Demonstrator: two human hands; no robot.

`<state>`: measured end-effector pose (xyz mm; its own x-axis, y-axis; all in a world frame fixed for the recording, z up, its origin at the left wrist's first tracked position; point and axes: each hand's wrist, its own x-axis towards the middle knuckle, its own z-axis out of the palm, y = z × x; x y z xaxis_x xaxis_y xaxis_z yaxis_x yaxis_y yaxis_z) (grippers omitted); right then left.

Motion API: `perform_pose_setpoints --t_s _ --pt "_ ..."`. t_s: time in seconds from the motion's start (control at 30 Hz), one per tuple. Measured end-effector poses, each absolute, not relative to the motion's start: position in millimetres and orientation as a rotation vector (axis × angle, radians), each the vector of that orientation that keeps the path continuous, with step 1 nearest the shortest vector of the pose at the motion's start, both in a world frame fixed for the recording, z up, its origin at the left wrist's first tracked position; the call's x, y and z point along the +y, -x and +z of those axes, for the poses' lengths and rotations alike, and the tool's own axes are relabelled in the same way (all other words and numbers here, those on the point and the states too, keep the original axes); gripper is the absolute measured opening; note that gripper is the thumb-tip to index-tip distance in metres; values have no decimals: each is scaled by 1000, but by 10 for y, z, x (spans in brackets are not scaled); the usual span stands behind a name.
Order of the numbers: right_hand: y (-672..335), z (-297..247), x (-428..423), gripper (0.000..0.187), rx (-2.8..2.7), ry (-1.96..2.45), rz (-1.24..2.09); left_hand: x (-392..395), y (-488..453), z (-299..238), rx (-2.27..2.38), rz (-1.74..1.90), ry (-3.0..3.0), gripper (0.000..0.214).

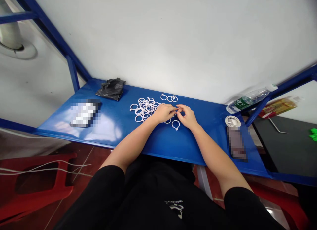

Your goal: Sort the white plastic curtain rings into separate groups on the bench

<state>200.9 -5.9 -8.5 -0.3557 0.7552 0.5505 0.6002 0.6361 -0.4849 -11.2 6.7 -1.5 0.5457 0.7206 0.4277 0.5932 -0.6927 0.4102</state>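
Fingers point(171, 108) of the left hand point(163, 113) and the right hand point(187, 116) are bent toward each other, tips close together above the blue bench point(160, 145); whether anything is pinched between them cannot be told. White plastic rings point(146, 108), some with a small tab visible on the rim, are heaped in an overlapping pile on the bench, just beside the left hand, by which the pile's right edge is partly hidden. Three more rings are set apart behind the hands, toward the white wall point(173, 38), two of them overlapping. A single loose ring point(176, 129) is laid flat in front of the right hand, and another is partly covered near the fingers.

Toward the bench's left end, a crumpled black plastic bag point(112, 89) is placed near the back, with a flat object point(85, 114) obscured by pixels nearer the front. At the right end, a clear bottle point(250, 99) with a green label is seen tilted, close to a coiled white cable point(232, 121); beside the cable, a dark object point(237, 143) is likewise pixelated.
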Motion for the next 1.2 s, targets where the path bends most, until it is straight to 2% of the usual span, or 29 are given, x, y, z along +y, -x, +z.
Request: perform_pose_setpoints --t_s 0.2,0.4,0.47,0.57,0.67,0.73,1.2 --pt "-2107 39 -58 9 -2178 1108 377 73 142 6 1179 871 -2554 21" --pt "-2128 287 -206 41 -2494 1312 746 54 130 26 1222 835 -2547 21" --pt "-2110 335 -235 42 -2597 1392 806 51 127 26 1236 831 -2542 21" --pt "-2100 341 -233 33 -2625 1418 838 52 124 14 1230 829 -2541 21" --pt "-2117 282 -199 14 -2551 1398 797 58 121 -8 1203 828 -2557 22" --pt "-2134 227 -171 8 -2511 1387 715 61 117 -17 1169 818 -2577 23" --pt "-2137 48 -95 19 -2175 1107 271 1 55 25 1135 780 -2584 30"
